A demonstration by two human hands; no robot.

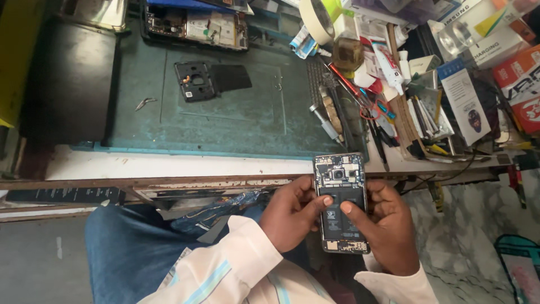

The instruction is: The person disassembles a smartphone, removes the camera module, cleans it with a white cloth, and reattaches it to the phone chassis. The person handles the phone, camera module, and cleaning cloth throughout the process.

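Beyond the cluttered surface, near me, my left hand and right hand grasp the opened phone, thumbs pressing its battery steady.

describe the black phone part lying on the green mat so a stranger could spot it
Start at the green work mat covering the bench top. Near its upper middle lies the black phone part, flat and alone. Unlike the opened phone held in both hands below the bench, it is a dark cover with a round hole.

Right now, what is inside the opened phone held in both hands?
Inside the opened phone: a circuit board with camera lens on top, a black battery below. Both thumbs cover parts of the battery.
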